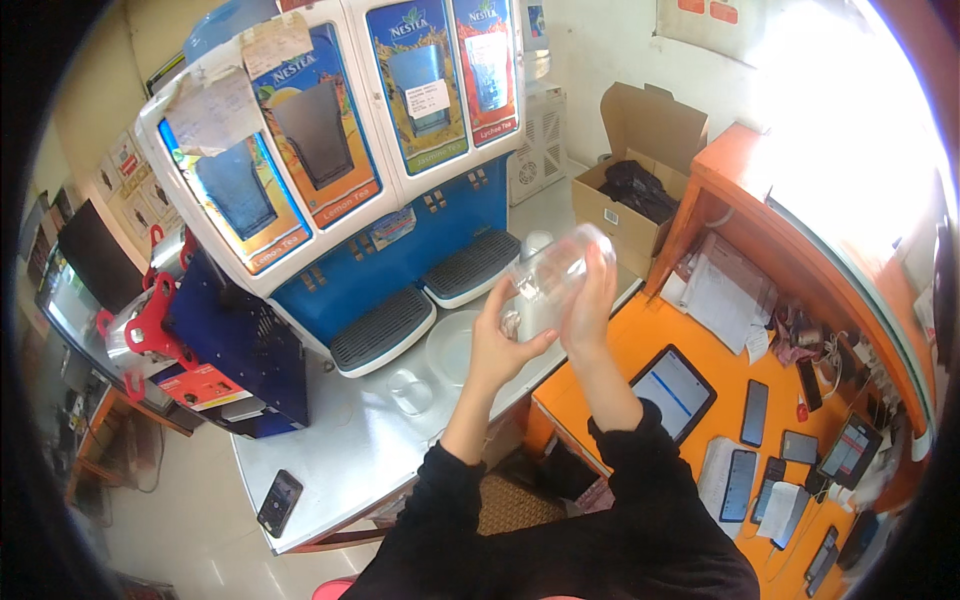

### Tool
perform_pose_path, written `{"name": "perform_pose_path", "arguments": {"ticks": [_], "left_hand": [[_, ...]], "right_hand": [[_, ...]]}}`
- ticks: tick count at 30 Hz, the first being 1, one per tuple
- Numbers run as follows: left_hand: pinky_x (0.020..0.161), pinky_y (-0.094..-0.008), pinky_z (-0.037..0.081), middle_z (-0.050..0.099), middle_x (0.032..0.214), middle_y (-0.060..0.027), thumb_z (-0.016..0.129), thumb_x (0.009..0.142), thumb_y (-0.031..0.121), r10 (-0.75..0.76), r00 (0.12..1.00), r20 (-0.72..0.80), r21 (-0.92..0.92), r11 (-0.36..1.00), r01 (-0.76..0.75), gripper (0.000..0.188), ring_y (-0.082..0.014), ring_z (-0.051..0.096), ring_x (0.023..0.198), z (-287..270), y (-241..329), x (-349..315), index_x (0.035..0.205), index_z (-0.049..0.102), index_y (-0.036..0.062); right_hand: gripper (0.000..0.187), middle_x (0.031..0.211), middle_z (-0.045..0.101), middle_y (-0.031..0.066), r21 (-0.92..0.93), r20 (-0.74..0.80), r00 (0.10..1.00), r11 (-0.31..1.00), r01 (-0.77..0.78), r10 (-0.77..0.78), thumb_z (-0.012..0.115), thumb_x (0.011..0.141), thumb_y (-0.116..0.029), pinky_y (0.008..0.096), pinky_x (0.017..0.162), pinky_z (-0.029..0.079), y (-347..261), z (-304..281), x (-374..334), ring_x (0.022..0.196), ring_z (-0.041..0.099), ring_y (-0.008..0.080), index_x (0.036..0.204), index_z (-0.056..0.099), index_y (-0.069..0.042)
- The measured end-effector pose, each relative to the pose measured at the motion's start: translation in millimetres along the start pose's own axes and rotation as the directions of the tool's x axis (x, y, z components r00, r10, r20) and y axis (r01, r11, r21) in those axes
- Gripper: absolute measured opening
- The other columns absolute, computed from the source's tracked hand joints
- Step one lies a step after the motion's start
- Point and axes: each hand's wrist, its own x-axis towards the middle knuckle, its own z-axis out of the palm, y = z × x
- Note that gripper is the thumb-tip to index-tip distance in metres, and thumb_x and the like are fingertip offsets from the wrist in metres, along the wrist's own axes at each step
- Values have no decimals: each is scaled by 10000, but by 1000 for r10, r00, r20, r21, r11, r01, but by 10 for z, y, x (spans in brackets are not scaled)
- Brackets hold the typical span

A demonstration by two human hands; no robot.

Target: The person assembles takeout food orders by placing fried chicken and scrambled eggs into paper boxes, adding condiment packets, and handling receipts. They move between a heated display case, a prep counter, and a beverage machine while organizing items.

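Up in front of me, above the edge of the metal counter, is a clear plastic cup [548, 278], tilted and slightly blurred; whether it is one cup or several nested is hard to tell. My left hand [502, 338] curls round its lower left end. Along its right side presses my right hand [592, 305], fingers pointing up. On the counter below, a small clear cup [410, 392] rests beside a pale round plate [447, 345], partly hidden behind my left hand. Another clear cup [537, 243] stands behind the held one.
A drink dispenser [388, 190] with two black drip trays [383, 330] fills the counter's back. A smartphone [280, 503] lies at the near left corner. Right, an orange desk [625, 345] carries a tablet [672, 393], several phones and papers. An open cardboard box [620, 215] stands behind.
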Motion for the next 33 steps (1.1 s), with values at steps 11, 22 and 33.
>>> {"name": "perform_pose_path", "arguments": {"ticks": [11,22,33], "left_hand": [[771,-285,467,674,905,-90,704,801,100,-57,996,66,-10,998,58,179,-186,617,842,-423,478,-706,945,692,-7],[625,-313,476,641,706,-113,542,916,153,-506,849,151,182,858,479,202,-156,596,653,-547,745,-1589,879,634,-23],[641,-274,463,632,740,-91,508,954,155,-339,864,-372,449,749,487,208,-144,587,689,-1891,587,-2128,915,605,-25]], "right_hand": [[433,1124,526,120,13,-84,982,986,-168,169,555,915,-377,433,845,500,171,-275,-901,1026,572,251,1207,440,-78],[848,976,577,229,-632,594,527,-53,773,607,762,627,-325,418,745,522,-355,-548,-1588,941,613,341,1276,389,71],[456,866,554,95,-257,758,592,-709,657,274,628,754,-187,438,795,434,-545,-608,-305,885,559,270,1146,504,9]]}}
